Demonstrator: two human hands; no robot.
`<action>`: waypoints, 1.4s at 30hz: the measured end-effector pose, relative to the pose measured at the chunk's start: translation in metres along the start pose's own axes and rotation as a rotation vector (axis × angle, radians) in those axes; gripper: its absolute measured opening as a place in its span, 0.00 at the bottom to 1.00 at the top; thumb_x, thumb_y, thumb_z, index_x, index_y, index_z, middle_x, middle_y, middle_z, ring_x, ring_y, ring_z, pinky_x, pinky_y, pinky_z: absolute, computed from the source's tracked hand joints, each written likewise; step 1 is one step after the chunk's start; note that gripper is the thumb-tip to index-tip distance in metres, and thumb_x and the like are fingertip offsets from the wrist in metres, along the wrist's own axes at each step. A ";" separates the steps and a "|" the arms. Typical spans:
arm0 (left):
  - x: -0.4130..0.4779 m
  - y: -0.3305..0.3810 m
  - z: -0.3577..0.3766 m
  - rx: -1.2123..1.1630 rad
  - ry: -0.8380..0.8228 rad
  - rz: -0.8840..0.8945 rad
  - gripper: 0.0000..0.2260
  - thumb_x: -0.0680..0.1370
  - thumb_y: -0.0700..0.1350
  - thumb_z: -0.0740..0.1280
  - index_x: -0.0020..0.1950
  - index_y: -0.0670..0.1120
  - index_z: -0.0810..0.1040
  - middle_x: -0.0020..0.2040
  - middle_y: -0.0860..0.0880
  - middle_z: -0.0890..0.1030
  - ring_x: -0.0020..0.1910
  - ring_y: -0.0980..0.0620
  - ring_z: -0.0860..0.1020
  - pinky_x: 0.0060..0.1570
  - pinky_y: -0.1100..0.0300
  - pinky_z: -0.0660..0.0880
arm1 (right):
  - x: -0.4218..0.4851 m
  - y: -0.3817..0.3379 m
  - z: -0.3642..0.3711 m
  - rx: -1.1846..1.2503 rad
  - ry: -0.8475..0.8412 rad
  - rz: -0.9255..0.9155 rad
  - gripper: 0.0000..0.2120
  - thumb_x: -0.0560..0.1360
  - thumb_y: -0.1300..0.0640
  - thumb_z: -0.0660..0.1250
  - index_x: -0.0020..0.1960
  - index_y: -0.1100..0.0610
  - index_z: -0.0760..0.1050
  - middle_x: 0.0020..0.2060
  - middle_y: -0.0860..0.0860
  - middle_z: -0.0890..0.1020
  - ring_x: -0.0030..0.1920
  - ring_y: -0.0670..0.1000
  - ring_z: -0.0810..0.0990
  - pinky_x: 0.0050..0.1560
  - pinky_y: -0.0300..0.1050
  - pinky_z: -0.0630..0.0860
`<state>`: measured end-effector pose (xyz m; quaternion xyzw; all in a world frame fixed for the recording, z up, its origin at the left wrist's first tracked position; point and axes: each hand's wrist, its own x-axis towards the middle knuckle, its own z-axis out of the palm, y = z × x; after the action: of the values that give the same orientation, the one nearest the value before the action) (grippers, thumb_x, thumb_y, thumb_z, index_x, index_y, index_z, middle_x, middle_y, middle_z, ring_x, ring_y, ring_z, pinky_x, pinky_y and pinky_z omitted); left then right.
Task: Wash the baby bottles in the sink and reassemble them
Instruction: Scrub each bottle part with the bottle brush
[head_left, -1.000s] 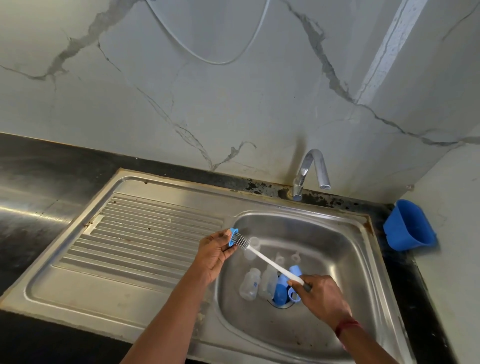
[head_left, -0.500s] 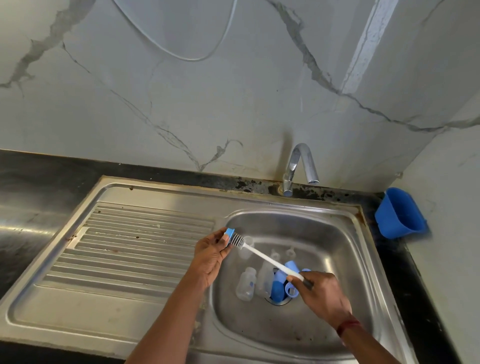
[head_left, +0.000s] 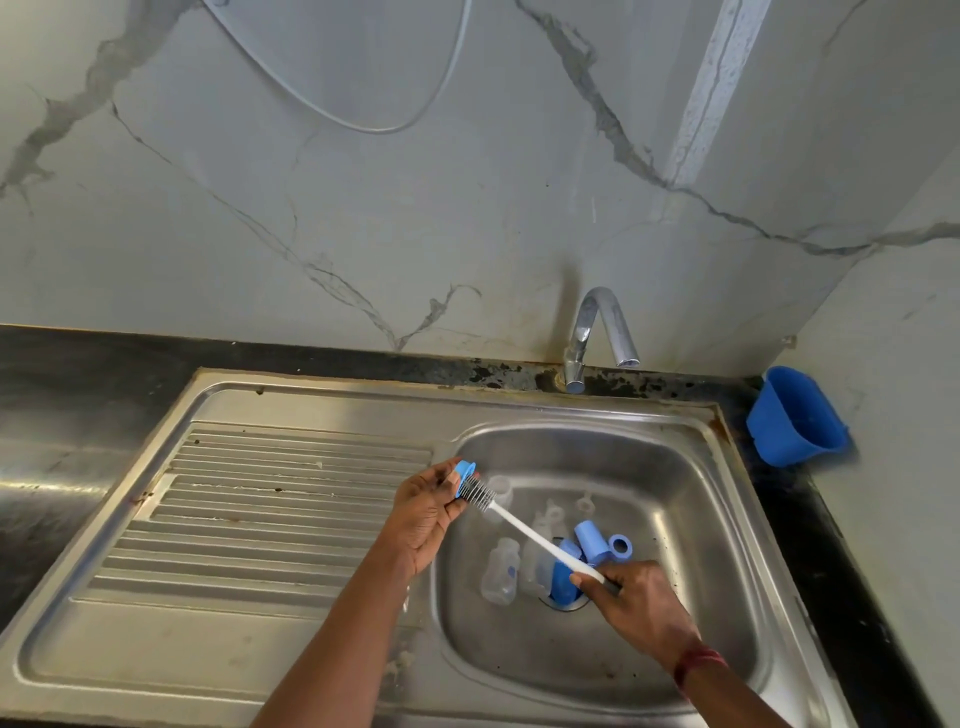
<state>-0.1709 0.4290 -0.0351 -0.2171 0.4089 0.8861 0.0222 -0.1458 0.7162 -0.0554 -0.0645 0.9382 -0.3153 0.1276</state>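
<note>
From the head camera, the left hand (head_left: 423, 519) pinches a small blue plastic screw collar (head_left: 464, 475) between thumb and fingertips, holding it just over the left edge of the stainless steel sink basin (head_left: 675, 467), beside the ribbed steel drainboard (head_left: 280, 499). The right hand (head_left: 639, 608) is curled round the far end of a long white-handled bottle brush (head_left: 540, 543), whose dark bristle head lies against the collar's opening. The step in hand looks to be scrubbing that collar. To do it well, the left hand should turn the ring a little at a time so the bristles reach every thread, while the right works the brush in short strokes, not long ones, since a grip so far back on the handle gives little control at the tip. A firmer pinch on the collar's outer edge would guard against it slipping into the basin. The rest of the task's parts lie on the basin floor near the drain: two clear plastic baby bottles (head_left: 501, 571) on their sides, blue cylindrical caps (head_left: 592, 540), another blue ring (head_left: 620, 546) and small clear teats (head_left: 584, 504), all apart and unassembled. No stream shows from the curved chrome tap (head_left: 597, 332), so a rinse is probably needed afterwards. A blue plastic tub (head_left: 797, 415) sits at the right wall.
</note>
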 end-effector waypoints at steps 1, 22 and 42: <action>0.000 0.001 -0.001 -0.011 0.000 -0.001 0.10 0.79 0.31 0.63 0.58 0.35 0.78 0.51 0.38 0.84 0.55 0.42 0.81 0.61 0.47 0.76 | -0.002 -0.002 0.001 -0.010 -0.001 -0.007 0.19 0.74 0.42 0.70 0.33 0.56 0.79 0.22 0.46 0.69 0.26 0.46 0.69 0.27 0.35 0.62; 0.009 -0.014 -0.002 0.929 0.115 0.329 0.04 0.78 0.39 0.70 0.47 0.42 0.85 0.36 0.54 0.83 0.34 0.62 0.78 0.39 0.68 0.72 | -0.006 -0.023 -0.033 -0.143 0.190 -0.054 0.29 0.74 0.39 0.68 0.24 0.51 0.60 0.25 0.40 0.71 0.23 0.49 0.64 0.25 0.38 0.57; 0.000 -0.023 0.000 0.849 -0.031 0.181 0.07 0.80 0.36 0.67 0.51 0.44 0.82 0.50 0.47 0.79 0.47 0.54 0.77 0.49 0.71 0.71 | -0.020 0.014 -0.027 -0.076 0.176 0.043 0.31 0.72 0.30 0.64 0.29 0.58 0.65 0.20 0.47 0.61 0.24 0.48 0.58 0.26 0.39 0.59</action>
<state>-0.1664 0.4446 -0.0517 -0.1388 0.7540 0.6409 0.0376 -0.1343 0.7464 -0.0392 -0.0213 0.9581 -0.2814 0.0486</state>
